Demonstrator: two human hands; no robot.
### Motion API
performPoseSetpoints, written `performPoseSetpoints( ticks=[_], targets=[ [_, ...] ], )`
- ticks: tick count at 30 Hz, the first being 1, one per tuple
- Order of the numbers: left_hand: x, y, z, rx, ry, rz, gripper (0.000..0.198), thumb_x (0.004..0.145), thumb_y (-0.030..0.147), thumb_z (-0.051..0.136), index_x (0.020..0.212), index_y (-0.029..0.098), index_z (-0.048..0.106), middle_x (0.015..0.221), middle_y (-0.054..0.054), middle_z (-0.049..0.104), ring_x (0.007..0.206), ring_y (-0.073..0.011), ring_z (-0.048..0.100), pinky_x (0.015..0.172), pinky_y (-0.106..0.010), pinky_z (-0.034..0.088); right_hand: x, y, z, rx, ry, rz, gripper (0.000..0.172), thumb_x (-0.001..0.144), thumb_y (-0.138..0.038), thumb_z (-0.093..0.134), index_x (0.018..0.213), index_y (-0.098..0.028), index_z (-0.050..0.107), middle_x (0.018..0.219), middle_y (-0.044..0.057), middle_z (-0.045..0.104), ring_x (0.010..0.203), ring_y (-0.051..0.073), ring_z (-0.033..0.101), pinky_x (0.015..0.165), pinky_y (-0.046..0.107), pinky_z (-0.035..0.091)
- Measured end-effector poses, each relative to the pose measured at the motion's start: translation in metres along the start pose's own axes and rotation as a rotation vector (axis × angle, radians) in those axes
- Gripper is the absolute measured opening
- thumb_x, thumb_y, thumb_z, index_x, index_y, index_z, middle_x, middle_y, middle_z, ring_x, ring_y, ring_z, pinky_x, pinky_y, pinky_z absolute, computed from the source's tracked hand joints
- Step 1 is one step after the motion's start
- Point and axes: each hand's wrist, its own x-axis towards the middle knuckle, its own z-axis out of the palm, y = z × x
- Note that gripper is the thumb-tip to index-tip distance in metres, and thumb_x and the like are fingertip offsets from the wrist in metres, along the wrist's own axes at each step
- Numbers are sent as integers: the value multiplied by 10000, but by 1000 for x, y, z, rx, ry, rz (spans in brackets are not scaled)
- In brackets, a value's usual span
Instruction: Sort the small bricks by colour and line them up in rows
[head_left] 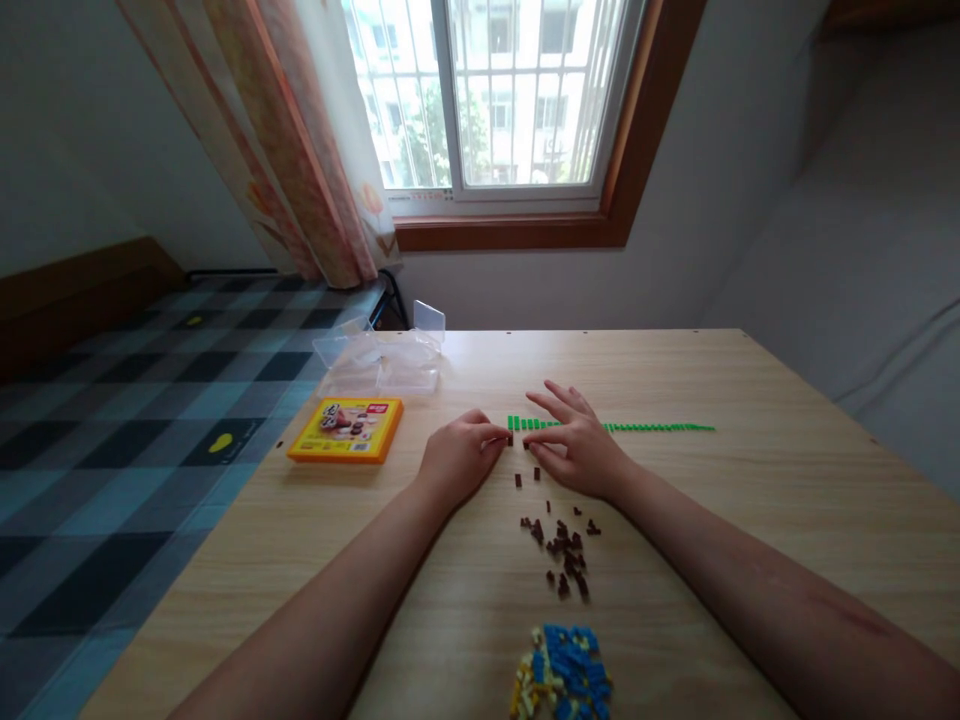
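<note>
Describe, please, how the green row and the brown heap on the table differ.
The green row is a long, orderly line, while the brown heap is a loose jumble. The green row lies farther from the camera; the brown heap lies nearer. The green row is bright, the brown heap dark. Both consist of small pieces on the wooden table.
</note>
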Motion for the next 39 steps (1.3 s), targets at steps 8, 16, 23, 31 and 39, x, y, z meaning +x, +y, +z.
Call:
performPoseSetpoints(
  ticks=[8, 16, 23, 31, 39],
  targets=[
    [0, 0, 0, -6, -6, 4, 197, 926, 326, 626, 1016, 333, 801, 960, -10, 732, 791, -160, 668, 724, -272, 484, 1, -4, 3, -17, -1, -8, 213, 897, -234, 643, 1010, -335, 792, 1488, 29, 528, 1483, 317, 312, 1156, 665, 280],
    [1, 2, 0, 10, -10, 6, 197, 927, 331, 625, 1015, 327, 801, 970, -13, 732, 799, -167, 666, 730, -280, 481, 2, -6, 2, -26, -14, -2, 209, 893, -236, 648, 1006, -325, 799, 1474, 51, 543, 1469, 325, 338, 1153, 653, 291],
    [1, 2, -1, 18, -32, 8, 220, 934, 313, 604, 1036, 329, 798, 980, -16, 732, 810, -167, 665, 722, -274, 476, 3, -5, 4, -20, -9, -11, 219, 894, -234, 645, 1025, -327, 793, 1460, 44, 557, 1455, 317, 363, 1148, 640, 312],
    [3, 6, -2, 3, -20, -36, 187, 908, 383, 645, 968, 312, 807, 973, -16, 731, 765, -158, 653, 703, -277, 466, 4, -7, 3, -10, -10, 5, 228, 892, -223, 643, 1024, -328, 795, 1444, 45, 570, 1437, 327, 389, 1142, 639, 320],
    [2, 5, -1, -26, 9, -24, 173, 907, 341, 653, 976, 309, 809, 946, -17, 730, 772, -157, 656, 716, -275, 472, 4, -5, 4, -15, 2, -10, 221, 903, -220, 627, 1016, -314, 792, 1458, 47, 558, 1431, 313, 400, 1145, 625, 325]
  ],
)
